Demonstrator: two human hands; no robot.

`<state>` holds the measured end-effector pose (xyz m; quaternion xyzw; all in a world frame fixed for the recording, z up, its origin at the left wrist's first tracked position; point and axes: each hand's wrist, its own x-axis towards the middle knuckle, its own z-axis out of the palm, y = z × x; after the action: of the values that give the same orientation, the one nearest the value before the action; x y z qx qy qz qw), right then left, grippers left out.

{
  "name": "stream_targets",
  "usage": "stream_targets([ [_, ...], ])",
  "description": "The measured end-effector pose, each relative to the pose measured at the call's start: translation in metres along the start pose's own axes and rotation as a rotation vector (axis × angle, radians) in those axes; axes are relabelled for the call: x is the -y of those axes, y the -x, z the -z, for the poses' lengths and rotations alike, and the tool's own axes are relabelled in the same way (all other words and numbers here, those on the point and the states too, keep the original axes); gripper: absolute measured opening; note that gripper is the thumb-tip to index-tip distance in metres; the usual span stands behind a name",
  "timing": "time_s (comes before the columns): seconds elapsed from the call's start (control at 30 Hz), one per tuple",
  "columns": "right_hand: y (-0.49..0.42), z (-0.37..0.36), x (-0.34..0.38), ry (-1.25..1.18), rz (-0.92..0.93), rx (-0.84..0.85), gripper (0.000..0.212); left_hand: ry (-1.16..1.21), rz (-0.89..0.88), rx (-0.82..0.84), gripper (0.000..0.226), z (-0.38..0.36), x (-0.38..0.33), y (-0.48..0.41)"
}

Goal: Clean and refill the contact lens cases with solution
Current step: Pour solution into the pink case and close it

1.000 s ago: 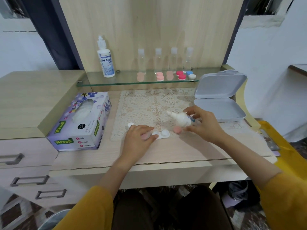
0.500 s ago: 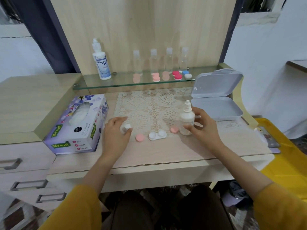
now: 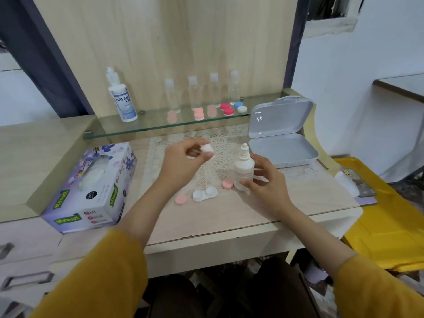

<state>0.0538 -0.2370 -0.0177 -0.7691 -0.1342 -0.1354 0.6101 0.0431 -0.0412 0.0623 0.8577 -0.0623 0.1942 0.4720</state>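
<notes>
A white lens case (image 3: 204, 194) lies open on the desk with both wells uncovered. One pink lid (image 3: 180, 199) rests to its left, another pink lid (image 3: 227, 184) to its right. A small white solution bottle (image 3: 243, 168) stands upright, uncapped, on the lace mat, and my right hand (image 3: 263, 180) grips its body. My left hand (image 3: 183, 164) hovers above the mat, pinching the bottle's white cap (image 3: 206, 149) between its fingertips, left of the nozzle.
A glass shelf (image 3: 160, 127) carries a large Dream Eye bottle (image 3: 122, 101), several clear bottles and more lens cases (image 3: 227, 110). An open grey box (image 3: 282, 143) sits at the right, a tissue box (image 3: 91, 187) at the left, yellow cloth (image 3: 385, 221) beyond the desk's right edge.
The bottle went from tilted over the case to standing upright. My left hand picked up the white cap from the desk and lifted it toward the bottle.
</notes>
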Motion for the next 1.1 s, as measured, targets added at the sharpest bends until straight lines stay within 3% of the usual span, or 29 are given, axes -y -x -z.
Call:
stream_targets([
  [0.17, 0.000, 0.000, 0.000, -0.003, 0.002, 0.005, 0.062, -0.059, -0.137, 0.171, 0.033, -0.020, -0.043, -0.026],
  [0.33, 0.000, 0.001, 0.000, -0.006, 0.009, 0.013, 0.062, -0.169, -0.164, 0.279, 0.032, -0.031, -0.051, -0.034],
  [0.67, 0.000, 0.000, -0.002, 0.004, 0.017, 0.004, 0.063, -0.160, -0.174, 0.290, 0.023, -0.036, -0.051, -0.032],
  [0.83, -0.001, 0.000, -0.005, 0.000, 0.009, 0.005, 0.061, -0.254, -0.174, 0.388, 0.030, -0.040, -0.049, -0.036],
  [1.1, -0.001, 0.000, -0.006, 0.005, 0.001, 0.009, 0.060, -0.213, -0.148, 0.475, 0.037, -0.036, -0.044, -0.037],
])
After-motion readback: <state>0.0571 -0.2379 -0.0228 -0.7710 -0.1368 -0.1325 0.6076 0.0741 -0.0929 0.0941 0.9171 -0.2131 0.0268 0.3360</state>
